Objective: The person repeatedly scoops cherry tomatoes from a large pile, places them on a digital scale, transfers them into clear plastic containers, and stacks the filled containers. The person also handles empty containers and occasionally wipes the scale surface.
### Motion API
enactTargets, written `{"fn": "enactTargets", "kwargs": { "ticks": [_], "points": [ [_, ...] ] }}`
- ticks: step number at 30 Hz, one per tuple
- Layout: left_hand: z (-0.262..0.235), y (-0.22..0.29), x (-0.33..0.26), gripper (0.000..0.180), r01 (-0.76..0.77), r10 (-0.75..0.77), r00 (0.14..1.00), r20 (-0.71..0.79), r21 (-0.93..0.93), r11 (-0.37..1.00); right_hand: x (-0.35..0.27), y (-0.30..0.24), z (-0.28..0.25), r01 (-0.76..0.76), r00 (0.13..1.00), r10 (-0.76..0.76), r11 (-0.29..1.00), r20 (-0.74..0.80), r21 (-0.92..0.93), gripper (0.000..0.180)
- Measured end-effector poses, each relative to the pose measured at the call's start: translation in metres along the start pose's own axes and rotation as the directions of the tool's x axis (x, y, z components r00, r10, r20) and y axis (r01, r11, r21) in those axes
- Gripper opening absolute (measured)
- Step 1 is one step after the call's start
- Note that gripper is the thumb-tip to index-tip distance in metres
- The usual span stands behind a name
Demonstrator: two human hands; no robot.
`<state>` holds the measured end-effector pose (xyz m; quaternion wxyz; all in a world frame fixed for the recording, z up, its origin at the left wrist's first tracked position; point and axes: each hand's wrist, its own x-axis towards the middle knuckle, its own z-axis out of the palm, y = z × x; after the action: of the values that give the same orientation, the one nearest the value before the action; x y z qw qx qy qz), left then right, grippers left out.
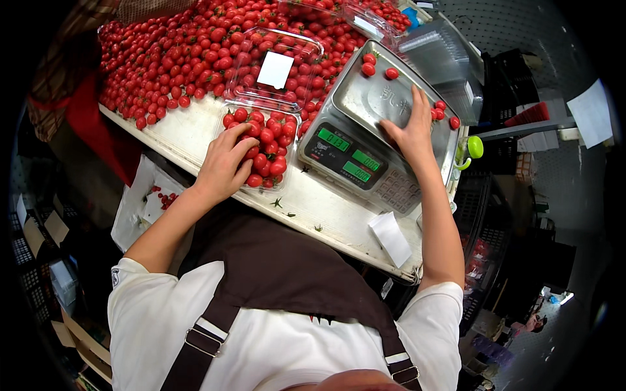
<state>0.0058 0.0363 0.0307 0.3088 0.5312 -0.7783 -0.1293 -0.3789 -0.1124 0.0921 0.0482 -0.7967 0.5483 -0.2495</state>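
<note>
My left hand point(223, 161) rests over a clear plastic box of cherry tomatoes point(270, 140), its fingers spread on the fruit and closed around nothing that I can see. The hinged clear lid point(297, 68) with a white label point(275, 70) stands open behind the box, over the tomato pile. My right hand point(412, 130) reaches over the steel pan point(365, 98) of a weighing scale point(345, 156) with lit green displays, thumb and fingers apart. Several loose tomatoes point(454, 122) lie by its fingers at the pan's right edge. A few more tomatoes point(370, 58) sit toward the pan's far end.
A large heap of cherry tomatoes point(176, 62) covers the far left of the white table point(189, 140). Stacked clear trays point(433, 49) stand behind the scale. A folded white paper point(390, 238) lies near the front edge. A green-capped bottle point(475, 147) is at the right.
</note>
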Motion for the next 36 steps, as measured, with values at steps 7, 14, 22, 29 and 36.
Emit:
{"fn": "enactTargets", "kwargs": {
  "ticks": [7,14,22,29,36],
  "points": [
    [-0.004,-0.004,-0.008,0.037,0.076,-0.106,0.971,-0.215,-0.147,0.986,0.099,0.009,0.061,0.285,0.957,-0.284,0.958,-0.056,0.017,0.075],
    [-0.013,-0.017,-0.027,0.030,0.232,-0.297,0.911,-0.287,-0.238,0.943,0.080,-0.017,0.051,0.246,0.969,-0.242,0.939,0.044,-0.241,0.035],
    [-0.005,-0.003,0.000,0.033,0.015,-0.027,0.983,-0.184,-0.065,0.998,0.016,-0.002,0.022,0.146,0.985,-0.169,0.932,-0.040,-0.333,0.025],
    [0.002,-0.005,0.013,0.038,0.020,-0.011,0.998,-0.054,0.166,0.986,0.023,-0.084,0.016,0.159,0.984,-0.142,0.973,-0.105,0.170,0.022],
    [-0.008,-0.013,-0.002,0.040,0.104,-0.100,0.994,-0.049,0.078,0.992,-0.018,-0.187,0.111,0.372,0.925,-0.376,0.872,-0.050,0.319,0.033]
  ]
}}
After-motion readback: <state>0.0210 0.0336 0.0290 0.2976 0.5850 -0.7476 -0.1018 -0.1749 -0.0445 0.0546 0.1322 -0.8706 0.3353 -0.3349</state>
